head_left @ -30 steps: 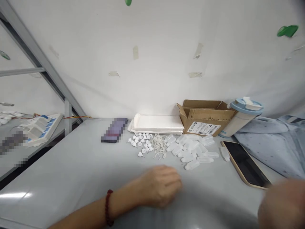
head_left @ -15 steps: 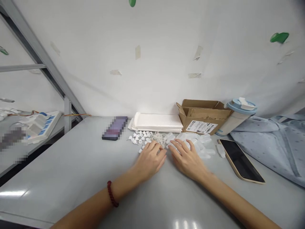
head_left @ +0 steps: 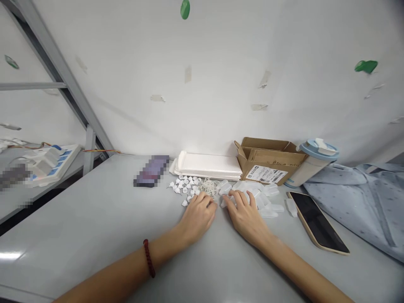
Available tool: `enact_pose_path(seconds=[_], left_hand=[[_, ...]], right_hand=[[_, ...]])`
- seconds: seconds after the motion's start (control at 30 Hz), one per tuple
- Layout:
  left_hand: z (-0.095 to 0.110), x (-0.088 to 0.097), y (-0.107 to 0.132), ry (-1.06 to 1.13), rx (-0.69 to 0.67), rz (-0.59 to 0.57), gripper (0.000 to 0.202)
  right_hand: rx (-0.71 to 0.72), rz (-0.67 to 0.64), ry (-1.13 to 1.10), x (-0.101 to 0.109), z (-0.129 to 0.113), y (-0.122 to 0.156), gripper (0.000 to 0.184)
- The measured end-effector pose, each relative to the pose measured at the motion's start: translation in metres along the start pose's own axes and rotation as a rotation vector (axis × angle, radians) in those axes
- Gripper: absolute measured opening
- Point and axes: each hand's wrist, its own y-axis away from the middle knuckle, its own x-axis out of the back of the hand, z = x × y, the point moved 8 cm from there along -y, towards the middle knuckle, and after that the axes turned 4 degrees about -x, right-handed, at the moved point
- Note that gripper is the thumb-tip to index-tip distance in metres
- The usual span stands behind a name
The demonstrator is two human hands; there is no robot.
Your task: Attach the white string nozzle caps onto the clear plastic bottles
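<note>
Smooth grey bench [head_left: 126, 227], three loose heaps side by side, a bare hand at work on either side of the middle.

Left hand [head_left: 198, 214]: fingers curled downward at the near edge of a tangle of thin off-white bendy loops [head_left: 208, 187]; heap of small white plastic caps with thin tails [head_left: 181, 183] just left of it. Fingertips partly hidden; cannot tell whether they pinch anything.

Right hand [head_left: 246, 216]: fingers spread, slightly bent, over the near-left part of a heap of translucent blunt-ended plastic sleeves [head_left: 271, 190]. Closed on none that shows.

Behind the heaps: stack of flat white packets [head_left: 208, 165], open brown cardboard box [head_left: 268, 162].

Handling, by judgement: all very light. Loops look soft and prone to snagging; lift one by a free end. Caps probably stiff and apt to roll; pinch by the rim, sparing the tail. Sleeves likely slick and a little springy; grip lightly across the sides, mid-length, since a hard squeeze may dent them.
</note>
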Motion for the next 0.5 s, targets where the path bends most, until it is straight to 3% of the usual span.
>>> enact_pose_path(seconds=[0.07,0.2,0.3,0.4,0.5], left_hand=[[-0.005,0.006,-0.001,0.104,0.010,0.078,0.012],[-0.020,0.032,0.004,0.330,0.123,0.339,0.007],[-0.026,0.054,0.012,0.432,0.196,0.479,0.008],[-0.021,0.077,0.017,0.434,0.147,0.562,0.007],[-0.007,0.092,0.019,0.344,0.022,0.568,0.013]], right_hand=[[0.021,0.000,-0.012,0.001,-0.002,0.000,0.027],[0.108,0.031,-0.090,0.007,-0.007,0.000,0.024],[0.137,0.160,-0.206,0.022,-0.009,0.001,0.026],[0.069,0.268,-0.437,0.039,-0.007,0.004,0.027],[-0.059,0.215,-0.737,0.044,-0.005,0.006,0.026]])
